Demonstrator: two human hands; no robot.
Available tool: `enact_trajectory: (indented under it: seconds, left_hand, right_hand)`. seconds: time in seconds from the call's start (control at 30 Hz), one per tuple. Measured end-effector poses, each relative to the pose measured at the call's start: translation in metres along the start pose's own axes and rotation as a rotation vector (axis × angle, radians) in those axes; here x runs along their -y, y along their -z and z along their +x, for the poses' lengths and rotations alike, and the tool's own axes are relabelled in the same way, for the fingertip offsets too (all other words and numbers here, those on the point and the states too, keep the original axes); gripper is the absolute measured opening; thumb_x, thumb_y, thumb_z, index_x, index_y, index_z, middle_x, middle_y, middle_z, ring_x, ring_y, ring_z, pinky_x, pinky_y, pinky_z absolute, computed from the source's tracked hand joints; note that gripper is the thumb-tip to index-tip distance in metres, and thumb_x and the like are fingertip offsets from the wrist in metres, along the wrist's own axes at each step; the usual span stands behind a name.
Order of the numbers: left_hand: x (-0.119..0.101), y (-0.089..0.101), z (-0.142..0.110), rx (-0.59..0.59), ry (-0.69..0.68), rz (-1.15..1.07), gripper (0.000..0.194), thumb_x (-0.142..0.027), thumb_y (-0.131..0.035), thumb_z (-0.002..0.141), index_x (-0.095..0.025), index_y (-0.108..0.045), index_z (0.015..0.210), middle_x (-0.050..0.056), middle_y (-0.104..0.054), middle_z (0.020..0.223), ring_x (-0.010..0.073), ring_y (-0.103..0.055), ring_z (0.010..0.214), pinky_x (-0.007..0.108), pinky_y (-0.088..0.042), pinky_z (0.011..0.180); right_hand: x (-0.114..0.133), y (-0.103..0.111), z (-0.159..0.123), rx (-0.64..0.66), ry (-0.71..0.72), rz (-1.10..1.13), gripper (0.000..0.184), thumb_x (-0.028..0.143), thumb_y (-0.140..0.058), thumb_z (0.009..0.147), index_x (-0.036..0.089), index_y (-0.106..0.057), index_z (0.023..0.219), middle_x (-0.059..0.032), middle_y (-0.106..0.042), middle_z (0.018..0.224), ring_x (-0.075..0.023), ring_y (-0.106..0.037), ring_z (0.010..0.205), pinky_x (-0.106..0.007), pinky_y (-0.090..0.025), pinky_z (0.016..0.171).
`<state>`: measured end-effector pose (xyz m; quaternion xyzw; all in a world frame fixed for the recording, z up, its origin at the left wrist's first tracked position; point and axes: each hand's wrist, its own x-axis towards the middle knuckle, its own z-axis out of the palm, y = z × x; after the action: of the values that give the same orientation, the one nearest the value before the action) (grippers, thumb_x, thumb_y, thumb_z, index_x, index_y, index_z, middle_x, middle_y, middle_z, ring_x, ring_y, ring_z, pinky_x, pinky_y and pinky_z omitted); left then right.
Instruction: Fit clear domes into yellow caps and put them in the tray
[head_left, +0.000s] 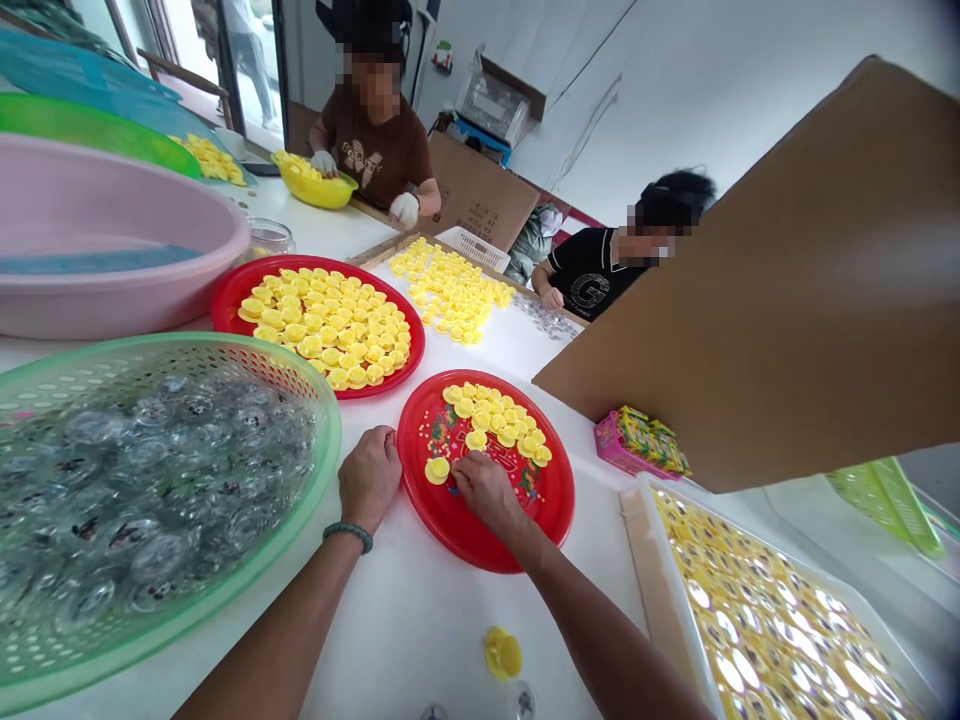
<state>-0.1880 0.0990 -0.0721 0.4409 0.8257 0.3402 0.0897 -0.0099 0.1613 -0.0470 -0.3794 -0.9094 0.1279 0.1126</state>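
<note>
My left hand (371,478) is closed beside the left rim of the red tray (480,545); whatever its fingers may hold is hidden. Over the tray, my right hand (484,487) has its fingertips pinched together, and I cannot make out anything between them. Just left of those fingertips sits one small yellow hat-shaped plastic piece (437,470). A cluster of similar yellow pieces (506,418) covers the tray's far part, and tiny pale bits lie near its left side. Between my forearms, another yellow piece (502,653) rests on the white table (405,620).
At left, a green basket (326,430) holds clear plastic capsules. Behind it stand a pink basin (120,200) and a red tray (225,300) of yellow pieces. A white box (637,540) of shiny yellow discs and a cardboard flap (787,280) flank my right. Two people sit opposite.
</note>
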Motion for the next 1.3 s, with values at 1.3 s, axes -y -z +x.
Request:
enact_trajectory:
  seconds: [1.3]
  left_hand:
    - [0.002, -0.004, 0.001, -0.034, -0.018, 0.020, 0.020, -0.022, -0.038, 0.089, -0.022, -0.056, 0.096, 0.003, -0.065, 0.098, 0.0201, -0.060, 0.083, 0.030, -0.040, 0.065]
  right_hand:
    - [-0.010, -0.020, 0.029, -0.152, 0.010, 0.178, 0.017, 0.011, -0.052, 0.080, 0.016, -0.068, 0.077, -0.0037, -0.067, 0.079, -0.0140, -0.059, 0.070, -0.023, -0.046, 0.066]
